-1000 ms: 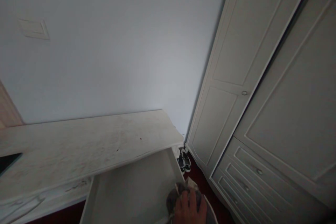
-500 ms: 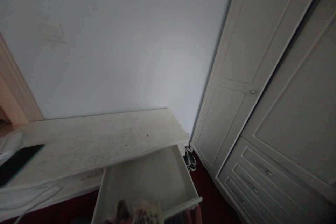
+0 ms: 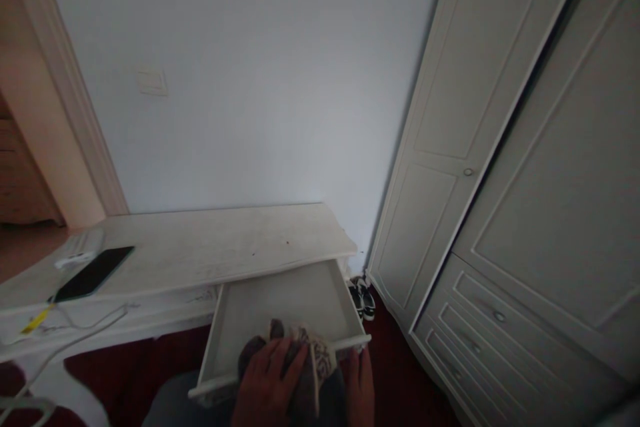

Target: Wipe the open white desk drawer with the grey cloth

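A drawer (image 3: 295, 300) is pulled out of the white desk (image 3: 210, 240), its pale inside showing. My left hand (image 3: 267, 377) lies over a soft cloth bundle (image 3: 323, 360), partly grey-brown and partly cream with a dark pattern, at the drawer's front edge. Its fingers curve over the fabric; what kind of cloth item this is I cannot make out. At the right end of the drawer front, my right hand (image 3: 361, 380) has its fingers up against the front panel and grips it from outside.
A dark tablet-like slab (image 3: 95, 273), a white device (image 3: 80, 247) and a cable with a yellow tag (image 3: 37, 320) are at the desk's left. Black-and-white shoes (image 3: 363, 297) stand on the red floor (image 3: 390, 360). A wardrobe (image 3: 435, 213) rises on the right.
My view has turned left and tilted down, so more of both hands and the drawer front shows. My left hand and the cloth bundle have come further into view.
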### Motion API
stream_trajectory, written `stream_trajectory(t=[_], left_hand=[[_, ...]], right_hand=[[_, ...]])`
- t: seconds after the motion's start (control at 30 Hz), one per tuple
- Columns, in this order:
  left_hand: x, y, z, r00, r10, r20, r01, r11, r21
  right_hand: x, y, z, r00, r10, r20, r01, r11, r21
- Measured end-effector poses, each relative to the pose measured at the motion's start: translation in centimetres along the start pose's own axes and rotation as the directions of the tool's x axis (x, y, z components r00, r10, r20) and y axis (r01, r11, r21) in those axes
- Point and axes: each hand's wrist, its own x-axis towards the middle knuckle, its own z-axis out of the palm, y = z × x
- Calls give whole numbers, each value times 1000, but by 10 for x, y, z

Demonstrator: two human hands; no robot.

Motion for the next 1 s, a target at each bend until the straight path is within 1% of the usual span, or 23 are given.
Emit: stream_trajectory(t=[0.1,0.17,0.2,0.27,0.33,0.37,0.4,0.47,0.53,0.6,0.67,0.7,0.77,0.8,0.83,0.87,0.9,0.93,1.0], left_hand=[[27,28,5,996,49,75,-47,998,-29],[33,34,5,993,63,100,-62,998,-13],[31,31,3,993,65,101,-65,998,-3],[16,15,-4,995,57,81,-59,998,29],[-7,-11,-16,998,46,42,-49,994,93],[-20,-27,-23,999,40,15,-42,990,136],[-34,-42,-30,997,80,-1,-79,981,179],[-57,-68,-41,999,51,-16,-46,968,245],[-71,-81,-46,998,63,-14,-57,963,265],[-72,-81,-44,999,35,-14,-30,963,267],[-58,-69,-40,999,-48,24,41,969,243],[-46,-60,-38,993,-93,74,76,974,214],[-14,-39,-37,963,-169,208,147,982,115],[5,-27,-37,932,-194,307,186,981,56],[24,-15,-36,891,-201,407,222,975,-5],[43,-3,-35,855,-190,483,254,965,-71],[61,11,-34,832,-159,531,271,952,-140],[76,24,-31,823,-133,553,281,940,-191],[98,48,-22,825,-88,558,267,931,-248]], right_hand=[[-3,-12,-3,998,-58,35,57,998,12],[-4,-27,-6,994,-99,36,97,994,44],[-4,-37,-8,992,-124,36,121,991,65],[-2,-56,-9,983,-178,49,172,980,103],[1,-71,-10,969,-238,69,229,966,115],[2,-76,-9,963,-258,77,248,962,113],[4,-79,-9,959,-270,80,261,959,108],[6,-79,-8,958,-277,79,269,958,98],[6,-76,-8,958,-280,68,273,957,97],[5,-75,-8,957,-282,65,275,956,99],[4,-75,-9,959,-276,70,269,959,94],[4,-76,-10,960,-268,77,262,961,88],[5,-77,-10,963,-253,92,246,966,75],[5,-77,-11,964,-246,99,240,968,70],[6,-76,-11,965,-241,104,234,970,70],[8,-75,-12,966,-235,110,228,971,74],[10,-74,-13,966,-230,120,221,972,82],[13,-74,-15,965,-223,138,211,973,97],[19,-78,-22,966,-202,164,181,974,136]])
